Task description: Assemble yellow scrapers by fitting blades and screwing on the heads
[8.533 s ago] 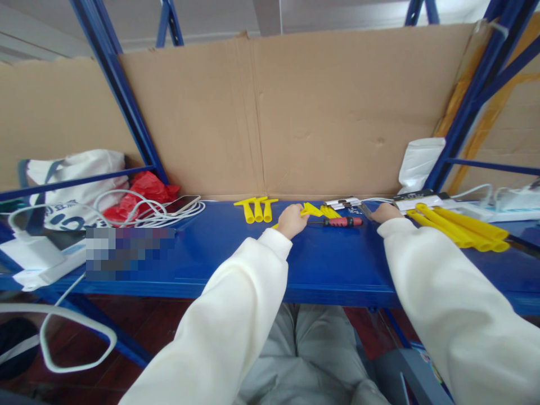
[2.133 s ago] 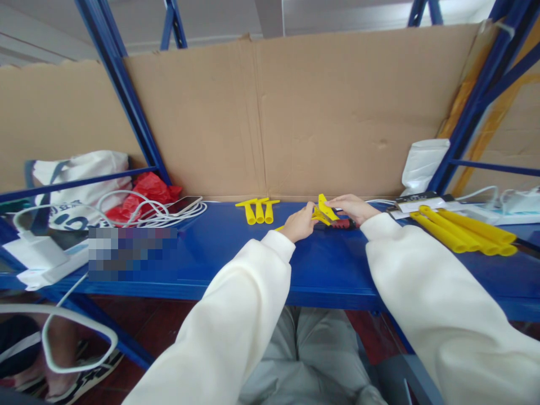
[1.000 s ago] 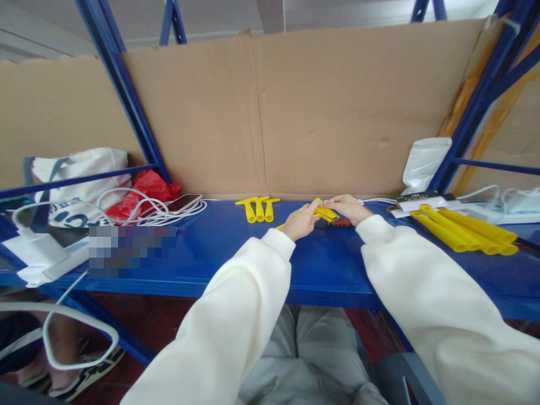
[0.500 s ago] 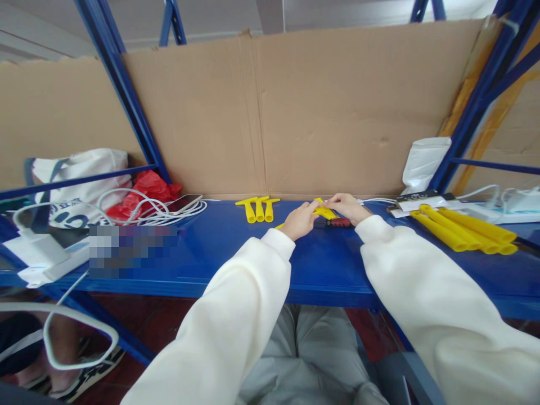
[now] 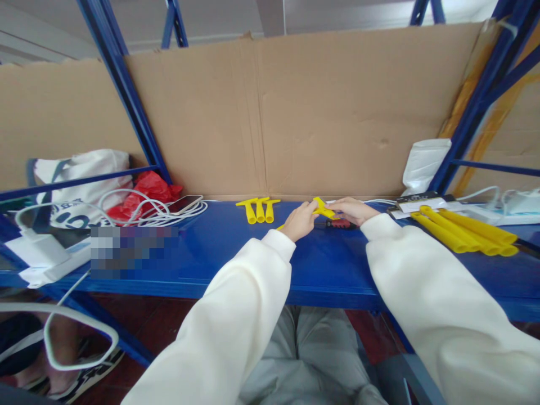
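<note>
Left hand pinches a smooth yellow plastic piece with a flared head, and the right hand nips that head's right end between fingertips and thumb. Both are over the rear part of the glossy blue worktop, a little right of its middle. Just under the right hand lies a screwdriver, its ribbed handle red and black. Left of the hands, near the back edge, three yellow T-shaped pieces with hollow round stems lie side by side. Towards the right end, tapered yellow tubes fan out, open mouths facing the front edge. Creased brown cardboard stands behind the back edge.
</note>
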A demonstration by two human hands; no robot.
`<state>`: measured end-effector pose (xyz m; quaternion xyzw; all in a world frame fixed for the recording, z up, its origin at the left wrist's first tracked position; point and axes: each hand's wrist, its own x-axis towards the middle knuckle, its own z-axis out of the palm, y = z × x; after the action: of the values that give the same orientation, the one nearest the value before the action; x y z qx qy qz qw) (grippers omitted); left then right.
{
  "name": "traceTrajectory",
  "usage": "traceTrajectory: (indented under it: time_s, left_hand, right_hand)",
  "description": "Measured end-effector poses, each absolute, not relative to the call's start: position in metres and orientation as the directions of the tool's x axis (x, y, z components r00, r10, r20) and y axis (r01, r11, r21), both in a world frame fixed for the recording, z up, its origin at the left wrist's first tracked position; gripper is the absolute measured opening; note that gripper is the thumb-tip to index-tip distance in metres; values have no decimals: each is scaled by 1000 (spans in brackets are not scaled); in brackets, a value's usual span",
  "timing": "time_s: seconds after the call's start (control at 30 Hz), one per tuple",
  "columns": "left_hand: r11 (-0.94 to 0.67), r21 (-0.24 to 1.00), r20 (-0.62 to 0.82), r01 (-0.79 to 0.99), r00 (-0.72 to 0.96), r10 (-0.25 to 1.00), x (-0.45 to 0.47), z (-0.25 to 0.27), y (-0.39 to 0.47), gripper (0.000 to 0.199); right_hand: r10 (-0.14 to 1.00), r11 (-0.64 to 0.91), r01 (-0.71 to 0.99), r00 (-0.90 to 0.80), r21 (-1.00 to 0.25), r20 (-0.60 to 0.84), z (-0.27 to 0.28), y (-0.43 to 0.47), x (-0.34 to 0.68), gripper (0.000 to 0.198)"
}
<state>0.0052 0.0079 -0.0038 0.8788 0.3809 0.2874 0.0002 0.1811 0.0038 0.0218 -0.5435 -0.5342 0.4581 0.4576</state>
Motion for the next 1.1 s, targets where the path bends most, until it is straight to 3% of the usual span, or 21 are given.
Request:
traceTrajectory:
  time_s: [0.3,0.47,0.53,0.6,0.67,0.73,0.83,1.1]
  left_hand:
    - [-737,228,533,636,552,641,5,-6,9,38]
    - [-725,220,523,653,549,652,5,-6,9,37]
    - [-716,218,513,663,546,662,5,-6,8,36]
    - [-706,218,500,674,544,674,5,-5,7,36]
    - [-699,215,490,682,544,681,5,-5,7,35]
    - [-697,208,481,687,548,684,5,-4,7,35]
    - [-697,194,463,690,561,686,5,-4,7,36]
    - [-679,160,412,716,577,705,6,-4,8,35]
  right_hand:
    - [999,-17,137,45,-990,-11,21,0,175,18]
    - [1000,-12,174,14,-985,-9,26,0,182,10]
    - [996,22,251,75,-968,43,28,2,191,8]
    - [965,61,439,202,-897,165,29,6,205,11]
    - [893,4,695,321,-719,315,27,10,220,14]
    - [833,-56,847,331,-528,443,23,13,233,21]
    - [827,-109,913,302,-393,474,12,18,246,29]
    - [833,-203,950,295,-238,468,-8,24,267,34]
